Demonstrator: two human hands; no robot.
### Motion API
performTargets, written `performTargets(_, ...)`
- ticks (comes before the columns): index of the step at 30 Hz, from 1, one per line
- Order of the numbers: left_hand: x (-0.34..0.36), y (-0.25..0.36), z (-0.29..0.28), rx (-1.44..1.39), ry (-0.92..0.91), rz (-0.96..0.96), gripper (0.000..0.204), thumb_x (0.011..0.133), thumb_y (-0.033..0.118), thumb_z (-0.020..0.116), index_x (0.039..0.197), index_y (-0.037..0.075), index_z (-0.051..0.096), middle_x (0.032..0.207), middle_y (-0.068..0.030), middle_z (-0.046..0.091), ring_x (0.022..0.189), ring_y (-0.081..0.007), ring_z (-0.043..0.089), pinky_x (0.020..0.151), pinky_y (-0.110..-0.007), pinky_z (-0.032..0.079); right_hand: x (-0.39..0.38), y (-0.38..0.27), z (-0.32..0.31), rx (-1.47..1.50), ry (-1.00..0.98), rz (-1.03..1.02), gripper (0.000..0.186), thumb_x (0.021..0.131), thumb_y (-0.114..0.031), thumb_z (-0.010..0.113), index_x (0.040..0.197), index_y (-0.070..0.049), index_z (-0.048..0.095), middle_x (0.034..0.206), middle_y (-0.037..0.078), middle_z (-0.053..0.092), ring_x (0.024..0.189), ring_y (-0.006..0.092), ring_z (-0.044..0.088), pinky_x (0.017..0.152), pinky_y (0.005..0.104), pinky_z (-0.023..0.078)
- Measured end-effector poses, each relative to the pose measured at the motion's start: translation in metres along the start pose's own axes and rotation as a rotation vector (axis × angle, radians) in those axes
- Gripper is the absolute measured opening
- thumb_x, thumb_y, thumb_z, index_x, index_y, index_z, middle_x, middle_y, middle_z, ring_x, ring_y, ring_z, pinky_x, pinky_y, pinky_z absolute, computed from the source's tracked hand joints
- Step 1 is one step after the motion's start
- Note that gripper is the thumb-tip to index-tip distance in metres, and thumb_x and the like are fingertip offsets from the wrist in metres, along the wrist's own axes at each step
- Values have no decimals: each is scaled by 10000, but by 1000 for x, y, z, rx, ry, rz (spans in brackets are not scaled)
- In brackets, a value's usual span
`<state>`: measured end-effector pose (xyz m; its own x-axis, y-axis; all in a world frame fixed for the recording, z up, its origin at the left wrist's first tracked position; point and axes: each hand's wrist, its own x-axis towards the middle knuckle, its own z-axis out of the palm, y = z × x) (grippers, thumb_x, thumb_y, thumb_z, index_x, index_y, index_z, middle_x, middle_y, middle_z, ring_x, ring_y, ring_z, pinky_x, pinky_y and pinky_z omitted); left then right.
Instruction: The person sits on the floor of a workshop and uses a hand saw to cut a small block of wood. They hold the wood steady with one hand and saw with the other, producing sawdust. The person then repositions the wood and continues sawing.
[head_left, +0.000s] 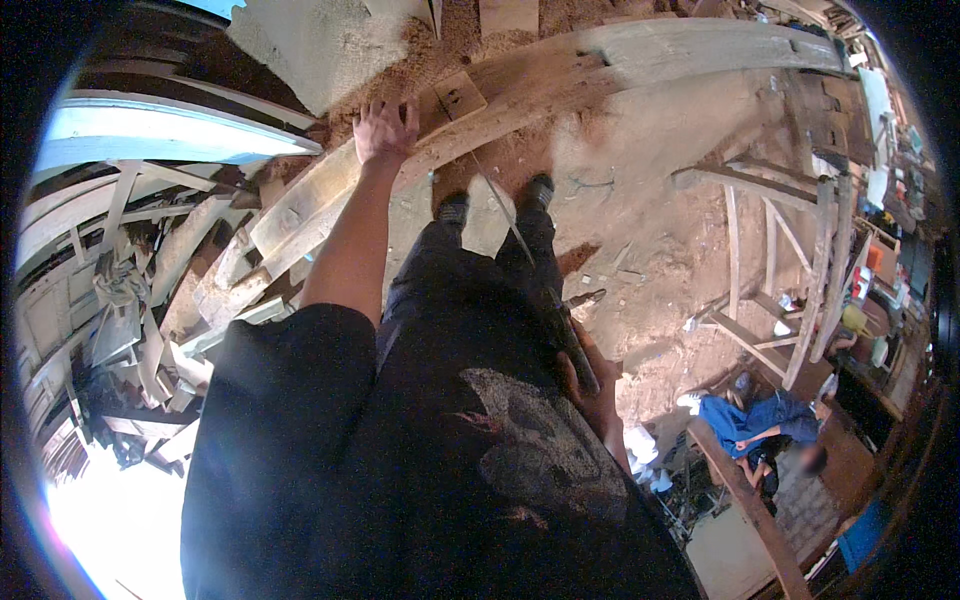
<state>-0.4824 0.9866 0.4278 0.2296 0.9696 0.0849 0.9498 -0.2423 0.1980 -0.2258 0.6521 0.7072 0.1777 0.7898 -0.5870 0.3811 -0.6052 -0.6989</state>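
Observation:
My left hand (384, 135) rests with fingers spread on a long pale wooden beam (290, 205) lying crosswise ahead of my feet, just left of a small square board (461, 94) on it. My right hand (590, 385), low beside my right hip, grips the dark handle of a long thin-bladed tool (497, 200), apparently a saw. Its blade slants up between my legs to the beam, at the small board's near edge. Whether it is cutting into the wood I cannot tell.
Piled planks and scrap wood (140, 330) fill the left. A wooden frame (776, 230) stands right, near a cluttered bench (870, 330). A person in blue (745, 420) reclines at lower right behind a slanted plank (745, 515). Dirt ground (650, 300) lies between.

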Motion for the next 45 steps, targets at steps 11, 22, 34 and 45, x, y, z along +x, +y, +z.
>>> performTargets(11, 13, 20, -29, -12, -203, -163, 592, 969, 568, 352, 1276, 117, 580, 1300, -186, 559, 1218, -348, 522, 1036, -490, 375, 11, -3, 12, -1, -17, 8, 520, 921, -56, 611, 1418, -67, 457, 1292, 177, 604, 1177, 212, 596, 953, 306, 461)
performTargets(22, 16, 25, -29, 67, 49, -84, 477, 956, 470, 435, 1158, 86, 632, 1125, -192, 650, 1055, -370, 617, 918, -502, 473, 6, -41, -11, -96, 25, -27, 507, 909, -102, 634, 1387, -33, 481, 1118, 223, 678, 1028, 279, 681, 859, 347, 516)
performTargets(34, 15, 22, -33, 17, -217, -174, 618, 945, 596, 378, 1218, 89, 601, 1186, -221, 608, 1134, -383, 563, 1004, -493, 403, 6, -32, -15, -27, -16, 19, 495, 930, -82, 580, 1407, -23, 462, 1183, 197, 663, 1061, 202, 659, 925, 329, 486)
performTargets(45, 23, 6, -15, 79, -28, -120, 439, 951, 484, 440, 986, 98, 646, 1019, -187, 651, 954, -394, 639, 813, -508, 515, 7, -35, -22, -44, -27, 17, 487, 910, -63, 591, 1379, 13, 483, 1092, 172, 700, 926, 173, 690, 805, 299, 517)
